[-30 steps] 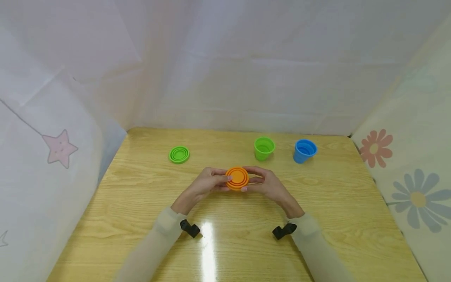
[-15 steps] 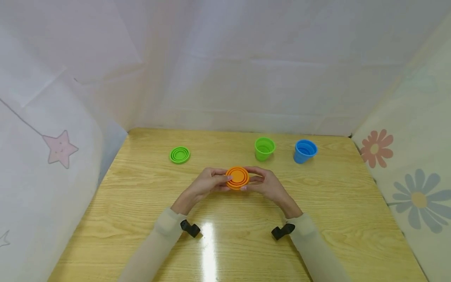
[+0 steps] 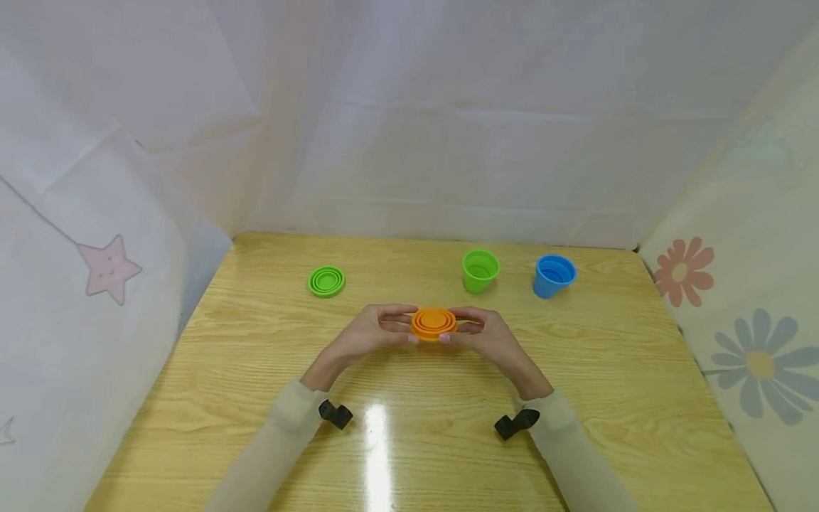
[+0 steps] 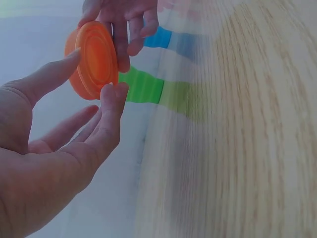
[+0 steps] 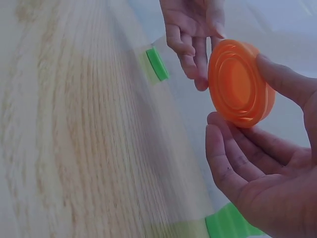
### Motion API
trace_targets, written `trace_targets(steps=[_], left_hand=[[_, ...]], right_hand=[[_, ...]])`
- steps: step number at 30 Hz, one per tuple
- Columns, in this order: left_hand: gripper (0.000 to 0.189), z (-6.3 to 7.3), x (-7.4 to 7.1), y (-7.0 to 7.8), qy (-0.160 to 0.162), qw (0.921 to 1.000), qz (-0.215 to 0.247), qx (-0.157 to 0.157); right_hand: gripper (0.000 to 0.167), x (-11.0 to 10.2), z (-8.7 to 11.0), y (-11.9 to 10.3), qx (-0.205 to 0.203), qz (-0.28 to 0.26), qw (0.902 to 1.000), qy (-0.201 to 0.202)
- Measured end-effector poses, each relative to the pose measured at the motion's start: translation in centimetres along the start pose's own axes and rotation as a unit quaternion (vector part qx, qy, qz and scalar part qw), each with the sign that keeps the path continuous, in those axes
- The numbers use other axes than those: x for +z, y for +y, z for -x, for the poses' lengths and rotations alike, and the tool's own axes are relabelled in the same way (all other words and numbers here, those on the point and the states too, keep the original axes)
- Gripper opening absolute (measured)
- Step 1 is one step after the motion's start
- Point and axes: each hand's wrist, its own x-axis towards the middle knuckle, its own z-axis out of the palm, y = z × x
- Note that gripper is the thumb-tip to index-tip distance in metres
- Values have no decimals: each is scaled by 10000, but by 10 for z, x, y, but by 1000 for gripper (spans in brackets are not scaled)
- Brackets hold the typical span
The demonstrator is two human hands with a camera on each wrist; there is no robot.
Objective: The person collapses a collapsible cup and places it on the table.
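Note:
An orange collapsible cup [image 3: 434, 323], folded flat into concentric rings, is held above the table between both hands. My left hand [image 3: 373, 331] pinches its left edge, with the thumb [image 4: 67, 64] on the near side and fingertips [image 4: 110, 94] at the rim. On the opposite edge my right hand [image 3: 489, 336] grips it the same way; its thumb [image 5: 282, 79] lies along the rim in the right wrist view. Beyond the hands stand an expanded green cup [image 3: 478, 270] and an expanded blue cup [image 3: 554, 275]. Farther left lies a flattened green cup [image 3: 326, 281].
The wooden table [image 3: 269, 355] has a bright glare streak near its front. Pale fabric [image 3: 409, 142] hangs behind it, with a star-printed sheet at left and a flower-printed one at right. Black wrist cameras [image 3: 335, 414] sit on both sleeves.
The left thumb has shifted from the cup's middle to its near edge. The orange cup has tipped to a flatter angle, and the left wrist has moved slightly left.

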Motion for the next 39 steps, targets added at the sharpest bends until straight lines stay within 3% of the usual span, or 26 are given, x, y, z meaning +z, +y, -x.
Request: trace_targets(steps=[12,18,22,26,30,39], left_hand=[[54,7,8,7,247,9972,-508,495],[36,7,10,7,625,9913,-1030,534],[38,6,12,6,824,9886,-1164,490],[40,4,11,4,976,9905,-902,342],[39,0,10,1,986,9948,-210,139],[36,-7,3,-11,689,9939,802,-308]], right_hand=[[66,2,0,-1,465,-367,9982,-73],[58,2,0,3,411,-449,9969,-495],[60,1,0,6,530,-372,9955,-688],[52,-1,0,6,486,-466,9964,-508],[40,-4,0,5,374,-760,9961,-255],[39,3,-6,11,368,-1541,9872,-181]])
